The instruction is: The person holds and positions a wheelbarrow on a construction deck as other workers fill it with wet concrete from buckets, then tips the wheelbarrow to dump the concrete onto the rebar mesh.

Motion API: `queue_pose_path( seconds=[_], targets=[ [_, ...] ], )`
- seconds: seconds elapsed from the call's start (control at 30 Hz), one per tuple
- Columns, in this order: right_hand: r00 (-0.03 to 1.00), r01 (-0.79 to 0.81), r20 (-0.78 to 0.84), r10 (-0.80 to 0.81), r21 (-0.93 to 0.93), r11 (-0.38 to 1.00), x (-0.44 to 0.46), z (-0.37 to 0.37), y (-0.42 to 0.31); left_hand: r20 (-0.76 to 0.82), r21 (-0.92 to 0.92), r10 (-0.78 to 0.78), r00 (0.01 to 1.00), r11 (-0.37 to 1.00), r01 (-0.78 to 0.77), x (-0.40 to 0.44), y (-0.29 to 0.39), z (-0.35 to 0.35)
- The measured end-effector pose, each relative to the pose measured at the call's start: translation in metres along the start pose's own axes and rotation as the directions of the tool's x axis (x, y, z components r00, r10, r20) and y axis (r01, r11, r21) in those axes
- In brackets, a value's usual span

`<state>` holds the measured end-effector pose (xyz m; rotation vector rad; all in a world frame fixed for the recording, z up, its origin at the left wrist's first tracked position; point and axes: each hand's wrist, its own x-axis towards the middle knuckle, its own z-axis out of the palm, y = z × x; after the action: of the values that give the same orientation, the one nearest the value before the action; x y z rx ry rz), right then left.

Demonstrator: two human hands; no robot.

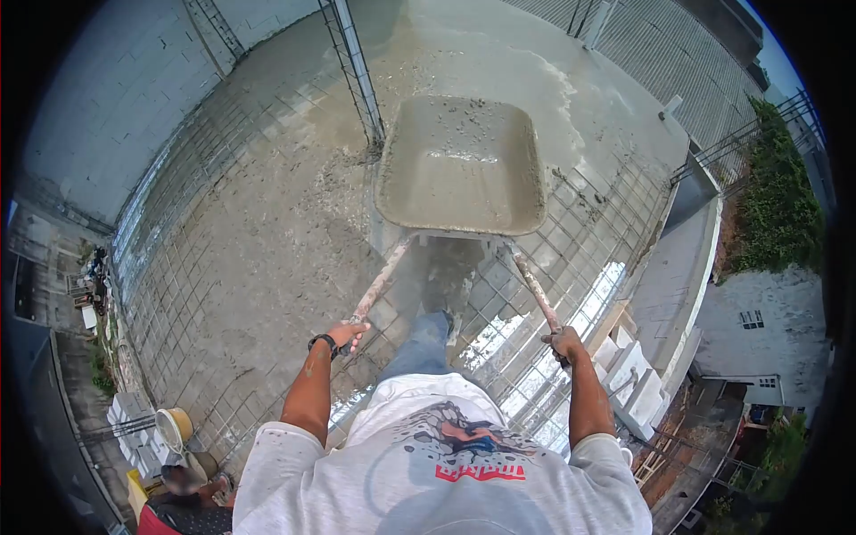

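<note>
Both my hands hold the handles of a wheelbarrow. My left hand (348,336), with a dark band at the wrist, is closed round the end of the left handle (383,281). Round the right handle (535,285) my right hand (563,345) is wrapped. The metal wheelbarrow tray (462,192) lies ahead, coated with wet grey concrete, with small lumps near its far edge and a shallow wet layer inside. Its wheel is hidden beneath the tray.
Steel mesh (227,303) and wet concrete (294,232) cover the floor. A rebar column (357,76) rises beside the tray's left. The slab edge and white blocks (635,383) are at right. Another person (187,508) is at lower left by a bucket (175,426).
</note>
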<state>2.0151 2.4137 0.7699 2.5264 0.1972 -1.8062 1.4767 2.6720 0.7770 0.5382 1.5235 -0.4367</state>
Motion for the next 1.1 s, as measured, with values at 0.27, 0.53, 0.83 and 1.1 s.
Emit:
queue_pose_path(
  seconds=[0.27, 0.53, 0.83, 1.1],
  targets=[
    [0.995, -0.097, 0.002, 0.097, 0.009, 0.995, -0.173, -0.042, -0.007, 0.058, 0.194, -0.074, 0.996, 0.979, 0.061, -0.202, 0.082, -0.022],
    [0.805, -0.528, 0.502, 0.316, 0.363, 0.768, -0.318, 0.231, 0.184, 0.351, 0.777, 0.423, 0.835, 0.366, -0.512, -0.355, 0.172, 0.050],
    [0.882, -0.467, 0.408, 0.237, 0.681, 0.564, -0.380, 0.397, 0.181, 0.575, 0.795, 0.428, 0.697, -0.092, -0.599, -0.382, 0.133, 0.081],
    [0.965, -0.262, 0.113, 0.236, 0.373, 0.890, -0.335, 0.424, 0.269, -0.035, 0.845, 0.235, 0.971, 0.525, -0.096, -0.302, -0.125, -0.123]
  ],
)
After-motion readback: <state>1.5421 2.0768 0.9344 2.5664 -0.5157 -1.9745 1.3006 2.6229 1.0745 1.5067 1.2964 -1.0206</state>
